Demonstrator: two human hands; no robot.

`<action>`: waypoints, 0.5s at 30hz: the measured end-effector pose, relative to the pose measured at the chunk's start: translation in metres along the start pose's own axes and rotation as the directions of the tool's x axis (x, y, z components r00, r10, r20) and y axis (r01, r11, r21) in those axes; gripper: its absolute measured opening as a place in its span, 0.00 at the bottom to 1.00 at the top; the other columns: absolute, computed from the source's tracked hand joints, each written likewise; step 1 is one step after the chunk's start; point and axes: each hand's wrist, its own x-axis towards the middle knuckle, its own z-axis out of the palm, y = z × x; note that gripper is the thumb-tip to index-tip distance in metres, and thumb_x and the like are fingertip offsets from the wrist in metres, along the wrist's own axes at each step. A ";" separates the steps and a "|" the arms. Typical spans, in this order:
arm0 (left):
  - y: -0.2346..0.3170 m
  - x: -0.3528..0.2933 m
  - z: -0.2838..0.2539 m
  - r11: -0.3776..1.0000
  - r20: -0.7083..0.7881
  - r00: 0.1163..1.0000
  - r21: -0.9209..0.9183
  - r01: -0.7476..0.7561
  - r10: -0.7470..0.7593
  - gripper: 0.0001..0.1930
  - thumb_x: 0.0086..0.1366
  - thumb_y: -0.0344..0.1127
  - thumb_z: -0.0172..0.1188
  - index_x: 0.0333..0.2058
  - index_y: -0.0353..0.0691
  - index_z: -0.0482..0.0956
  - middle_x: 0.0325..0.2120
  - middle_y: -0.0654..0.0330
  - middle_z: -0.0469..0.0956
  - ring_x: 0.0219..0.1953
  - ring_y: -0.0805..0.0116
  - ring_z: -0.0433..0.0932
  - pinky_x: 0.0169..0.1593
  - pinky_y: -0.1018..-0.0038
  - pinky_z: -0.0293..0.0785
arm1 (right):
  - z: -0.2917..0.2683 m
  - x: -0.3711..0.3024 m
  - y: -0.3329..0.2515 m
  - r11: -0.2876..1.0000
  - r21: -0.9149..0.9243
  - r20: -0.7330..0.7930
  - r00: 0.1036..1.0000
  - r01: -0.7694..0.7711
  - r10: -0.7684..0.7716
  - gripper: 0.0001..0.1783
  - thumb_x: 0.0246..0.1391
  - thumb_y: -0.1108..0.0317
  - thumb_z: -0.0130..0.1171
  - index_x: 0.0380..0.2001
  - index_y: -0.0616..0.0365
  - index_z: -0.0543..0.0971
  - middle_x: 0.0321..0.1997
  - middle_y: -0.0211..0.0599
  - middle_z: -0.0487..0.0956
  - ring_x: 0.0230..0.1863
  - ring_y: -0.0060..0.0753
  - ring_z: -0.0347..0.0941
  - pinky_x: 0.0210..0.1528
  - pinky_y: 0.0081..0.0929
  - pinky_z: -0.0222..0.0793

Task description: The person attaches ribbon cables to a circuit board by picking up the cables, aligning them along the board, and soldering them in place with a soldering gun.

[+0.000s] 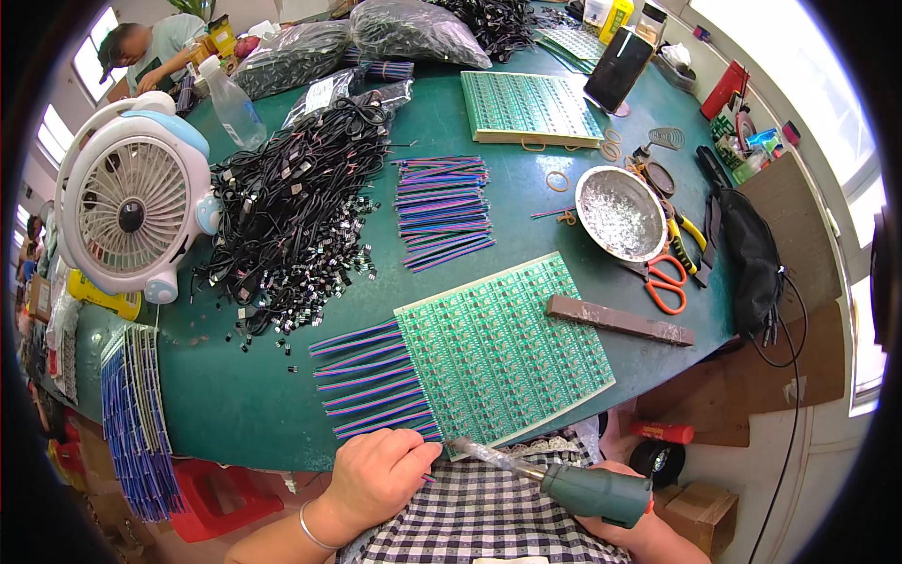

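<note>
Several wires (366,376) are fanning out from the left edge of the board (503,348), near the front of the worktop (244,395). They are looking light and bendy, likely easy to splay, so mid-length is seeming the best hold. The board is lying flat; it is probably light and stiff, with small parts that rough handling could harm, so its edges are offering the safer grip. A brown bar (620,320) is resting across its right side, perhaps weighing it down. The iron (592,493) is looking rigid, and its tip may be hot, making the green handle the place to hold.

The left hand (385,470) is curling closed by the board's near left corner, seemingly pinching a wire whose end is poking out below. The right hand (615,536) is wrapping around the iron's handle, partly hidden behind it, and the tip is pointing toward that corner.
</note>
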 end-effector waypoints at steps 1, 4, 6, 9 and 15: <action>0.000 -0.001 0.000 1.000 0.000 1.000 -0.003 -0.001 0.001 0.14 0.47 0.33 0.67 0.36 0.43 0.83 0.30 0.64 0.78 0.28 0.65 0.79 0.28 0.69 0.75 | 0.000 0.000 0.001 1.000 -0.005 -0.039 0.999 0.016 -0.016 0.13 0.53 0.71 0.68 0.43 0.54 0.84 0.39 0.33 0.85 0.43 0.36 0.80 0.47 0.34 0.73; -0.001 -0.003 0.001 1.000 0.020 1.000 -0.012 0.020 -0.020 0.14 0.47 0.33 0.68 0.36 0.44 0.84 0.30 0.64 0.78 0.28 0.64 0.79 0.29 0.68 0.75 | -0.001 0.005 0.000 0.923 0.378 -0.195 0.968 -0.072 0.156 0.17 0.55 0.70 0.66 0.48 0.59 0.79 0.34 0.36 0.82 0.34 0.31 0.79 0.35 0.26 0.73; 0.000 -0.004 -0.001 1.000 0.023 0.999 -0.014 0.027 -0.027 0.16 0.45 0.33 0.69 0.36 0.44 0.84 0.30 0.64 0.78 0.28 0.64 0.79 0.29 0.67 0.75 | -0.009 0.014 -0.004 0.885 0.454 -0.182 0.962 -0.102 0.204 0.20 0.57 0.68 0.64 0.51 0.65 0.75 0.31 0.39 0.80 0.24 0.27 0.75 0.26 0.20 0.69; -0.001 -0.002 -0.001 0.999 0.037 0.999 -0.035 0.023 -0.022 0.17 0.43 0.32 0.70 0.36 0.44 0.84 0.31 0.63 0.78 0.29 0.62 0.80 0.30 0.66 0.76 | -0.023 0.036 -0.014 0.871 0.489 -0.433 0.879 0.044 0.198 0.20 0.55 0.71 0.58 0.51 0.66 0.76 0.27 0.39 0.79 0.22 0.24 0.71 0.26 0.22 0.66; 0.003 0.001 0.006 1.000 -0.068 0.998 0.020 0.014 -0.012 0.13 0.42 0.23 0.69 0.30 0.43 0.83 0.27 0.61 0.78 0.26 0.58 0.79 0.28 0.65 0.75 | -0.082 0.085 -0.022 0.894 0.173 -0.785 0.606 0.413 -0.127 0.25 0.62 0.65 0.59 0.59 0.65 0.70 0.55 0.46 0.76 0.28 0.29 0.78 0.20 0.21 0.70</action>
